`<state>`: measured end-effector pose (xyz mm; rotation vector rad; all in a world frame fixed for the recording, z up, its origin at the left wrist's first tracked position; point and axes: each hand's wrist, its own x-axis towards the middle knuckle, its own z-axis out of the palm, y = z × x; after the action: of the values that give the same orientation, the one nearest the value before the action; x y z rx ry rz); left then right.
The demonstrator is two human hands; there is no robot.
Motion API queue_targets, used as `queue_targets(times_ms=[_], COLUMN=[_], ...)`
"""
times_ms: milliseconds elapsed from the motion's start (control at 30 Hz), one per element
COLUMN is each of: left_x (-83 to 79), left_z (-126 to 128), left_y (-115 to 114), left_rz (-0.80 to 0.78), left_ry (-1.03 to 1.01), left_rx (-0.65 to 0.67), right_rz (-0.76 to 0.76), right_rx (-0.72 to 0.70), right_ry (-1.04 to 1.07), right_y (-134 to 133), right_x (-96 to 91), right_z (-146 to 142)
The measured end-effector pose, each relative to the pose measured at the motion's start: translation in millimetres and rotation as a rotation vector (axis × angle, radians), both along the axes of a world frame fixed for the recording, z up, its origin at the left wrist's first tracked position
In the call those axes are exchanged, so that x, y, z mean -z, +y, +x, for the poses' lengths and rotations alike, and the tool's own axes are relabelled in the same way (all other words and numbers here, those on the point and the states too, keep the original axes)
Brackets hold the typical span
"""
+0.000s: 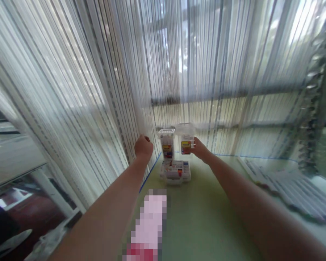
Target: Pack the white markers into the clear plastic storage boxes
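Observation:
My right hand (199, 149) is closed around the right side of a clear plastic container (186, 136) with a yellow, red and blue label. It is held near the far edge of the table. Just left of it a similar clear container (167, 143) stands upright, its label facing me. In front of both lies a flat clear plastic case (176, 171) with a printed label and a handle. Against the curtain, left of the containers, my left hand (143, 148) is closed in a fist; its fingertips are hidden, and whether it grips the curtain cannot be made out.
A striped sheer curtain (103, 90) hangs along the left and far sides, against the table (195, 217), which has a green top with a blue edge. A row of markers (285, 188) lies at the right. A pixelated pink and red patch covers the near left.

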<state>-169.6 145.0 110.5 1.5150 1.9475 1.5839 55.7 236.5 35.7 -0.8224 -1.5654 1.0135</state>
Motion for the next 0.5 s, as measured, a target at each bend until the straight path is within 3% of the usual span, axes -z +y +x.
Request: queue_targets(times_ms=[100, 167, 267, 367, 433, 500], left_x=[-14.3, -14.4, -4.6, 6.1, 8.5, 6.4], left_z=[41.1, 71.8, 119.0, 165.6, 193.4, 215.0], left_y=[-25.8, -40.8, -60.4, -80.7, -93.0, -99.4], left_rz=[0.298, 0.4, 0.462, 0.45, 0.45, 0.434], left_ry=[0.345, 0.452, 0.37, 0.221, 0.147, 0.065], left_rx=[-0.113, 0.003, 0.275, 0.564, 0.657, 0.643], right_rz=[0.005, 0.057, 0.124, 0.157, 0.179, 0.216], right_rx=[0.017, 0.071, 0.124, 0.157, 0.191, 0.249], right_ry=[-0.006, -0.074, -0.144, -0.131, -0.077, -0.097], right_y=[-29.8, -56.5, -100.0, -135.1, -148.8, -154.7], right_x=[-17.3, -25.5, -26.8, -14.2, -1.9, 9.5], right_z=[12.6, 28.3, 60.3, 96.9, 120.6, 141.2])
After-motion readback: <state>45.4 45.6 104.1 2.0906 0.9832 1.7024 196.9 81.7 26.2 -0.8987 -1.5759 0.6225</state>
